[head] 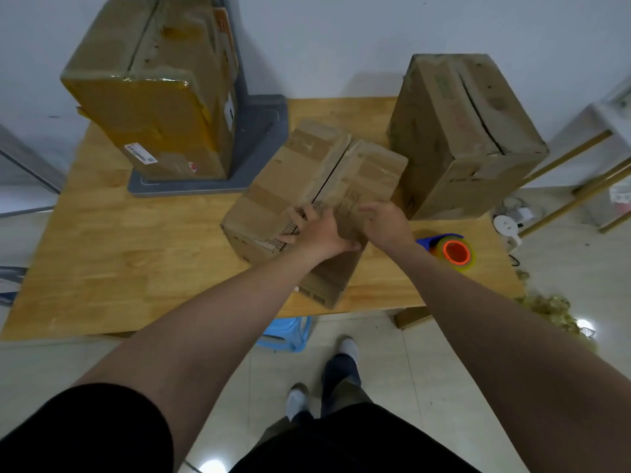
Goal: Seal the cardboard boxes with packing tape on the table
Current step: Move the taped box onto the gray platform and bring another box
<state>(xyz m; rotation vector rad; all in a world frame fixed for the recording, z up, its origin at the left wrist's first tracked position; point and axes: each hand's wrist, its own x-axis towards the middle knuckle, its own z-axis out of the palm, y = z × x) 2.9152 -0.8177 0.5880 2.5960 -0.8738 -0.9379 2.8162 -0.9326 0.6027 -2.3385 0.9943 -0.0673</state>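
Note:
A small cardboard box lies at the middle of the wooden table, its two top flaps closed with a dark seam between them. My left hand rests on the near end of the left flap, fingers spread over the edge. My right hand presses on the near end of the right flap. A tape dispenser with a blue handle and an orange core sits on the table just right of my right wrist.
A tall taped box stands on a grey base at the back left. Another upright box stands at the back right, close to the small box. A blue stool is under the table's near edge.

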